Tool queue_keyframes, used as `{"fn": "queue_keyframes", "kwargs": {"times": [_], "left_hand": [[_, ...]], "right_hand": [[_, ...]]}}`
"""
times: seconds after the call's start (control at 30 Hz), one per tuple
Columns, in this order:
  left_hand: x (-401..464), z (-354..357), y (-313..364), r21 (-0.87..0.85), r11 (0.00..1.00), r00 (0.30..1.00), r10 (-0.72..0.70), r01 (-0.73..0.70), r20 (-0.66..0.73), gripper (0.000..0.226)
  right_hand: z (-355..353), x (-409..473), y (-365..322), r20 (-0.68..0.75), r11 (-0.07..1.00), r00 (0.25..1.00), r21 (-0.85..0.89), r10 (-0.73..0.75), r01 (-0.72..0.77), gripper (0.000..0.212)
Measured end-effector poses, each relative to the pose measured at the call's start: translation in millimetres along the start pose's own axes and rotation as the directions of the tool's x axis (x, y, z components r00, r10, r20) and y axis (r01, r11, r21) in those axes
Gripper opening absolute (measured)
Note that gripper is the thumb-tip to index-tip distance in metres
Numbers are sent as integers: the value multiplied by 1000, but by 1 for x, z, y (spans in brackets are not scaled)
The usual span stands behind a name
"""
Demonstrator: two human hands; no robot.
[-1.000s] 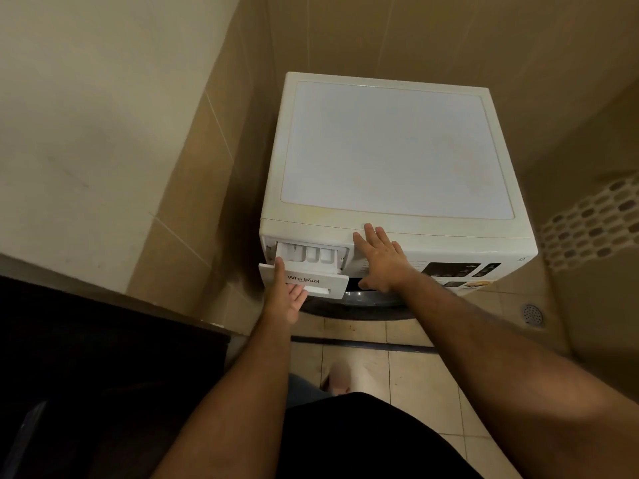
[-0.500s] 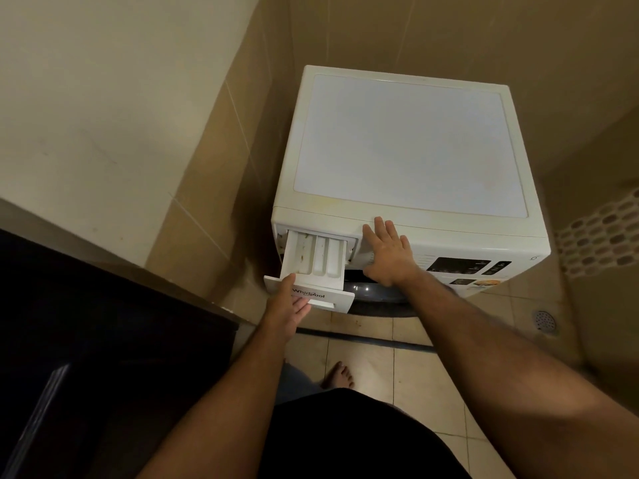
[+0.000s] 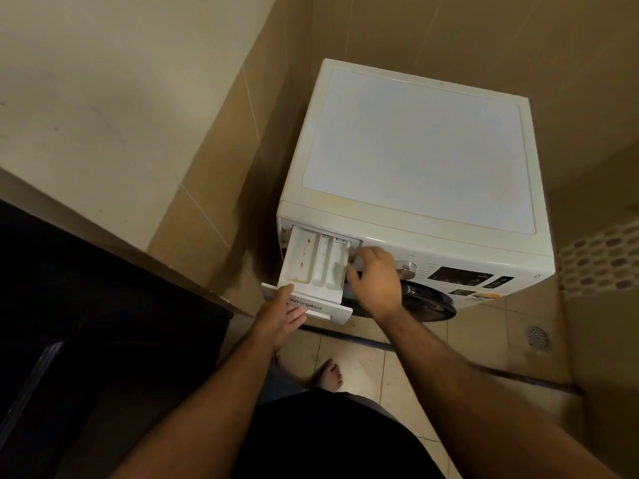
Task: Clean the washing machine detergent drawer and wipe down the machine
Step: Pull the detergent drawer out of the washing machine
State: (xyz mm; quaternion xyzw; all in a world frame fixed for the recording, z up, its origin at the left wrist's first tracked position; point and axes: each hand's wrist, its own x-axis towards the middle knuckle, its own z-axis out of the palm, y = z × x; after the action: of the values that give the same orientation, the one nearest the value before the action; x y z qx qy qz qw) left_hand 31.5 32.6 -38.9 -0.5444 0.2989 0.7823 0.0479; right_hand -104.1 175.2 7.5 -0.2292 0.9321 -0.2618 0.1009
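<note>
tan tiled walls close in a narrow corner, and the floor (image 3: pixel 359 361) is pale tile with a round drain (image 3: pixel 537 336) near its right edge. a dark cabinet (image 3: pixel 86 323) fills the lower left. the white washing machine (image 3: pixel 415 150) stands on the floor against the back wall, its flat top bare. its detergent drawer (image 3: pixel 313 267) sits at the machine's front left corner, pulled far out and angled down toward you, three compartments showing, with orange-brown specks in the left and middle ones. your left hand (image 3: pixel 281 314) holds the drawer's front panel from below, thumb on its top edge near the left end, fingers (image 3: pixel 298 319) curled under the printed brand name. your right hand (image 3: pixel 375 281) is at the drawer's right side, against the machine's front, its fingers bent inward toward the drawer's right wall; you cannot tell whether they grip anything. the control knob (image 3: pixel 406 269) shows just right of that hand, then the dark display (image 3: pixel 460 275). below, the door's dark rim (image 3: pixel 432 302) curves out. your bare foot (image 3: pixel 330 375) rests on the floor tile in front of the machine.
</note>
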Motion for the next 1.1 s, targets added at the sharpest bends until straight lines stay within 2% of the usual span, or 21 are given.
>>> {"fn": "queue_keyframes", "kwargs": {"times": [0.1,0.23,0.4,0.67,0.9,1.0,1.1], "left_hand": [[0,1,1,2,1000,1000,-5,5,-3,40],[-1,0,3,15,1000,1000,-6,6,4,29],[-3,-2,4,3,1000,1000,2,-2,1,25],[-5,-1,2,-1,999,999,37,-37,-30,29],[-6,-1,-1,19,999,997,51,-50,-58,21],[-7,-4,-5,27,998,997,53,-52,-57,26],[-9,-8,-7,27,999,997,48,-47,-63,39]], "right_hand": [[11,3,-8,129,1000,991,-4,29,-29,45],[17,24,-11,341,993,937,-109,72,-37,57],[19,48,-15,471,973,868,-222,158,-57,68],[25,54,-13,506,972,844,-226,176,-68,69],[26,52,-10,535,978,826,-195,174,-80,76],[27,41,-11,506,985,850,-152,148,-82,81],[33,25,-8,409,987,899,-25,158,-162,81]]}}
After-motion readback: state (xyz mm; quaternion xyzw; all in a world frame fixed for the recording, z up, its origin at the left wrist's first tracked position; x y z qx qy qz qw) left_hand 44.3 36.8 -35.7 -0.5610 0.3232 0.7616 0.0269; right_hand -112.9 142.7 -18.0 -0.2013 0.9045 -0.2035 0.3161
